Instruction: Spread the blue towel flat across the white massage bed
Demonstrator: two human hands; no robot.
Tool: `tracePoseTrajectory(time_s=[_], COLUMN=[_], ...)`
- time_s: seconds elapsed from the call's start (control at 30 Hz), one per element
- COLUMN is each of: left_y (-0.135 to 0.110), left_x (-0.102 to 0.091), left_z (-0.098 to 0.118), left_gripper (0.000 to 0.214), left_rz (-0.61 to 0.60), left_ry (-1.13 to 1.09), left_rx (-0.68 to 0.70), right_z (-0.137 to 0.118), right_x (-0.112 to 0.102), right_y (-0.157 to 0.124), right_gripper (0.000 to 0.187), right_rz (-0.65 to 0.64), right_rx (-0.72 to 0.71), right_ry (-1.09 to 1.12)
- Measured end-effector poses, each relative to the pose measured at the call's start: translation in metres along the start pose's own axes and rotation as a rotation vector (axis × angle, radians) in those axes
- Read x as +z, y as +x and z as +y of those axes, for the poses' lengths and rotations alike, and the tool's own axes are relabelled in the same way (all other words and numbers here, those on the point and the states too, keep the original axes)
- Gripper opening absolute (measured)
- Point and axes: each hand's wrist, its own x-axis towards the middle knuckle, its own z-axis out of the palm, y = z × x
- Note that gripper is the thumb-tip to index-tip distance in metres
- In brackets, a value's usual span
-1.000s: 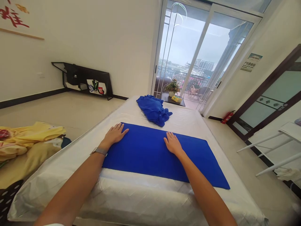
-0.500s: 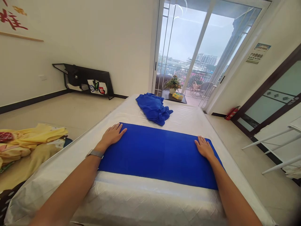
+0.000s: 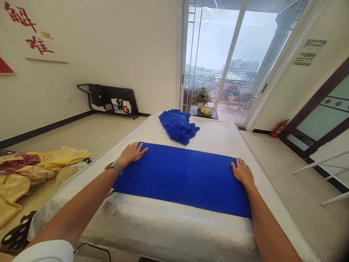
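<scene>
Left hand (image 3: 131, 153) open, palm down, fingers spread wide, resting on the far left corner of the flat blue towel (image 3: 180, 178), holding no fold of it; a wristwatch (image 3: 113, 167) sits on that wrist. Right hand (image 3: 242, 173) likewise open and flat, fingers spread, pressed on the far right end of the towel near its edge; no grip seen on either side. The towel lies spread as a long band across the plastic-wrapped mattress (image 3: 169, 233), with bare wrapped mattress showing on the near side and beyond it. A crumpled blue towel (image 3: 178, 126) lies on the mattress, just past the far edge of the flat towel and apart from both hands. Compared with the frame 1.0 s ago, the right hand has moved from mid-towel out to the right end, while the left hand has stayed at its corner. Against the frame 0.5 s ago, hand positions on the towel are nearly unchanged. Beyond the foot of the mattress, upper centre of the frame, a dark side table (image 3: 203, 113) carries a potted plant (image 3: 201, 97) and a yellow box (image 3: 206, 111), in front of a sliding glass door (image 3: 215, 54). Yellow clothing (image 3: 40, 163) lies on the floor at lower left.
</scene>
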Motion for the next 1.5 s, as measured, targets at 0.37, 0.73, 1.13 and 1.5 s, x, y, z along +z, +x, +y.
tracePoseTrajectory(time_s=[0.37,0.73,1.13,1.5], left_y=[0.013,0.017,0.014,0.014], left_x=[0.012,0.01,0.012,0.017], left_z=[0.224,0.125,0.007,0.01], left_gripper=[0.079,0.087,0.081,0.084], left_rz=[-0.097,-0.147,-0.068,-0.037], left_ry=[-0.206,-0.169,-0.08,-0.124], left_rx=[0.472,0.203,-0.06,-0.056], right_z=[0.003,0.002,0.006,-0.006], right_x=[0.001,0.0,0.004,-0.01], right_y=[0.001,0.001,0.004,-0.001], right_gripper=[0.075,0.074,0.075,0.072], right_rz=[0.002,-0.006,0.005,-0.034], right_rx=[-0.013,-0.014,0.001,0.065], right_ry=[0.023,0.015,-0.01,-0.194])
